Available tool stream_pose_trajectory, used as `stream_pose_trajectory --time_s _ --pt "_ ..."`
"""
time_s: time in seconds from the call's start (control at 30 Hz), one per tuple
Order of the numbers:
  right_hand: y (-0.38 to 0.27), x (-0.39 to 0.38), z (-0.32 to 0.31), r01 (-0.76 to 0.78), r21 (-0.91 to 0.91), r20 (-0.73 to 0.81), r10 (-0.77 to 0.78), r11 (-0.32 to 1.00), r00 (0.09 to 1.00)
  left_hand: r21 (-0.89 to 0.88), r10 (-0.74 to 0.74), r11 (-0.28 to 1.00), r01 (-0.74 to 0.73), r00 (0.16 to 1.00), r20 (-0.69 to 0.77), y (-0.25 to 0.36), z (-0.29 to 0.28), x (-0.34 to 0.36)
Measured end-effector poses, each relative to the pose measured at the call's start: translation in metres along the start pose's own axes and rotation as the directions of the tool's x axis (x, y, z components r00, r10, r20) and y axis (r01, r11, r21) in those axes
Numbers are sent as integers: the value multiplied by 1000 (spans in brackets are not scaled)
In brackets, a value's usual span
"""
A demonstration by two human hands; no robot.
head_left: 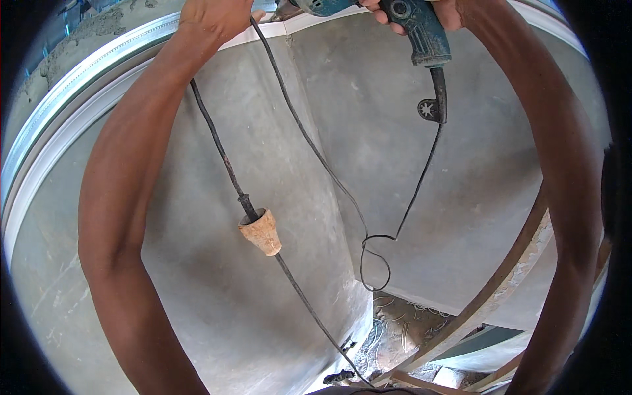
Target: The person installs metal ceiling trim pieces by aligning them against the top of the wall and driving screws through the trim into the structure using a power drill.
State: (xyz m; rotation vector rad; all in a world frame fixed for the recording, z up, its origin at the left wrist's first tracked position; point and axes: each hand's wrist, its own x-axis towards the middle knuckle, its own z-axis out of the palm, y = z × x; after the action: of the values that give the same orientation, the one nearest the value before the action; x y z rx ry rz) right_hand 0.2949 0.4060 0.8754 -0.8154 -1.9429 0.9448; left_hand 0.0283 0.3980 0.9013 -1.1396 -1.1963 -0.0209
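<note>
At the top edge, my right hand is wrapped round the handle of a teal and black power drill. The drill's body points left, toward the wall corner, and its upper part is cut off by the frame. My left hand is raised at the upper left against the metal channel; its fingers are mostly out of sight, so I cannot tell their grip. A black cord hangs from the drill handle, loops below, and rises to beside my left hand.
A second cable runs down through a tan, cup-shaped cover round its connector. Smooth grey walls meet in a corner. At the lower right are a wooden ladder-like frame and a littered floor with loose wires.
</note>
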Motion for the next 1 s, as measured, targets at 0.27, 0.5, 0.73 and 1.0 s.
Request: stream_pose_trajectory --time_s 0.27,0.5,0.73,1.0 --pt "3 9 1 30 -33 27 -29 999 999 -17 -6 1000 6 1000 11 -5 6 -1" --pt "6 8 -2 -1 -21 54 2 1000 999 -22 16 1000 -16 1000 1 -3 7 1" --pt "1 6 5 16 -48 24 -15 999 1000 -17 -2 1000 2 1000 -8 -11 12 0" --pt "3 5 5 -4 -30 21 5 1000 1000 -2 30 1000 -30 997 -74 -8 14 1"
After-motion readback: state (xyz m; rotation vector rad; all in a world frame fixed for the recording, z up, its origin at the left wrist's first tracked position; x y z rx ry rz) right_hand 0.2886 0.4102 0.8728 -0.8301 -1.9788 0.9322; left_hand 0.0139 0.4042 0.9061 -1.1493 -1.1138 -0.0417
